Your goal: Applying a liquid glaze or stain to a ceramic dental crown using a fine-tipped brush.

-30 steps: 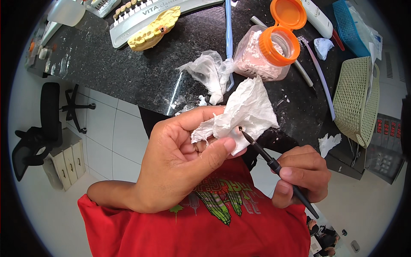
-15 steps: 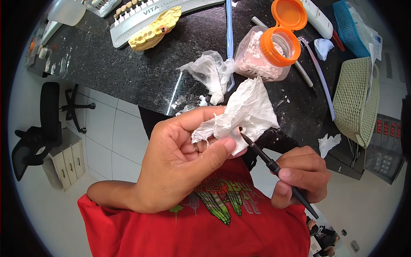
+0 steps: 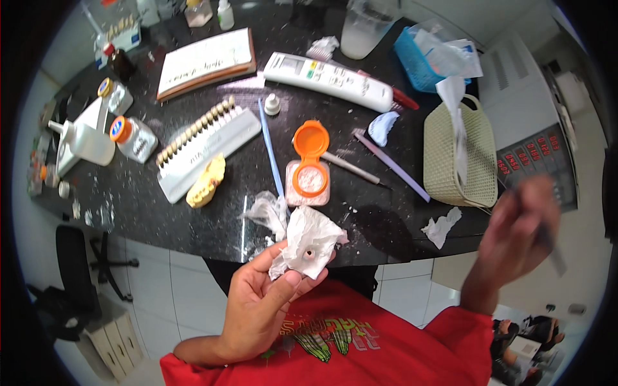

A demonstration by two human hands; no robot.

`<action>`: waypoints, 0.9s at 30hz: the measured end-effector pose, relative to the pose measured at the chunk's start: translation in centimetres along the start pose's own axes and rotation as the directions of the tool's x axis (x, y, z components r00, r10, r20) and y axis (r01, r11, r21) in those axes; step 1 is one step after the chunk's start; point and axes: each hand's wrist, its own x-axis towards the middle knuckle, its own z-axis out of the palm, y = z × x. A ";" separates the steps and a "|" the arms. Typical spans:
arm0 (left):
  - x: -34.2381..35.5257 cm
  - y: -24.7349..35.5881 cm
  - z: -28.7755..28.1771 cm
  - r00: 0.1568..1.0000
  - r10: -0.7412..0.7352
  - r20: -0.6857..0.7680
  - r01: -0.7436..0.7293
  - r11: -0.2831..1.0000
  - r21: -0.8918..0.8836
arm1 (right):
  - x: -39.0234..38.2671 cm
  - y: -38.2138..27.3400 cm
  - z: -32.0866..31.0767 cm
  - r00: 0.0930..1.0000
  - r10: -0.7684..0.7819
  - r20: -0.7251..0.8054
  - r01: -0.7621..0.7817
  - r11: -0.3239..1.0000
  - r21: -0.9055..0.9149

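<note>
My left hand [image 3: 261,302] is closed on a crumpled white tissue [image 3: 315,228] near the front edge of the black counter. On the tissue, by my thumb, sits a tiny pale crown-like piece [image 3: 309,255] with a dark hollow in it. My right hand [image 3: 524,225] is raised at the right, in front of the control panel, and smeared by motion. A dark slim brush [image 3: 548,241] shows blurred in its fingers; its tip is hard to make out. Just beyond the tissue stands a jar of pink powder [image 3: 308,193] with its orange lid flipped up.
A blue-handled tool [image 3: 270,148], grey pen-shaped tool [image 3: 351,167] and purple stick [image 3: 396,166] lie around the jar. Left of it are a yellow dental cast [image 3: 207,183] and a shade guide [image 3: 219,148]. A woven basket [image 3: 444,186] and a panel with red digits [image 3: 537,161] stand right.
My right hand has swung the brush away from the tissue, up and to the right. The left hand still holds the tissue and small piece. The view now takes in more of the counter.
</note>
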 end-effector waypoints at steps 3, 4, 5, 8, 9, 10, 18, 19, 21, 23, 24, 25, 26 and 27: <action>-0.1 0.2 -0.1 0.998 0.013 0.060 -0.008 0.996 -0.083 | 6.7 0.6 0.3 0.995 0.092 -0.033 -0.094 0.994 -0.055; -0.3 0.1 -0.3 0.998 0.030 0.060 -0.023 0.993 -0.114 | 9.2 1.7 0.5 0.999 -0.006 0.042 0.011 0.990 -0.140; -0.5 0.1 -0.5 0.997 0.047 0.056 -0.039 0.989 -0.145 | 11.2 3.2 1.3 0.994 0.052 0.093 -0.032 0.979 -0.199; -0.8 0.2 -0.9 0.993 0.039 0.109 -0.023 0.989 -0.146 | 15.9 5.0 4.7 0.968 0.133 0.215 -0.061 0.948 -0.314; -1.2 0.3 -0.9 0.992 0.043 0.116 -0.026 0.989 -0.144 | 17.0 6.0 5.6 0.947 0.181 0.264 -0.071 0.924 -0.376; -1.5 0.3 -1.1 0.993 0.047 0.111 -0.030 0.988 -0.153 | 17.6 7.4 6.7 0.920 0.230 0.317 -0.076 0.899 -0.432; -2.3 1.2 -3.7 0.990 0.137 0.019 -0.131 0.972 -0.196 | 17.5 10.4 9.0 0.886 0.269 0.377 -0.061 0.874 -0.481; -2.3 1.5 -3.8 0.989 0.137 0.048 -0.126 0.975 -0.182 | 16.9 5.9 7.4 0.955 0.253 0.155 -0.065 0.688 -0.723; -3.0 1.7 -4.0 0.986 0.168 -0.023 -0.169 0.967 -0.189 | 15.2 3.6 4.4 0.976 0.066 0.208 0.039 0.885 -0.464; -3.0 2.0 -4.5 0.982 0.183 -0.054 -0.190 0.963 -0.190 | 11.0 1.5 2.4 0.975 -0.003 0.223 0.061 0.966 -0.251; -2.9 2.2 -4.6 0.976 0.212 -0.047 -0.217 0.959 -0.182 | 8.3 -0.1 2.3 0.978 -0.035 0.207 0.098 0.948 -0.303; -2.4 2.3 -4.7 0.979 0.199 -0.052 -0.206 0.961 -0.185 | 4.9 -3.0 3.9 0.977 -0.011 0.212 0.073 0.956 -0.285; -2.4 2.4 -4.6 0.979 0.201 -0.039 -0.205 0.959 -0.197 | 3.0 -3.6 4.4 0.932 -0.092 0.351 0.097 0.995 0.004; -2.3 2.4 -4.7 0.978 0.207 -0.030 -0.208 0.956 -0.208 | 1.9 -3.3 4.4 0.827 -0.184 0.531 0.164 0.983 0.085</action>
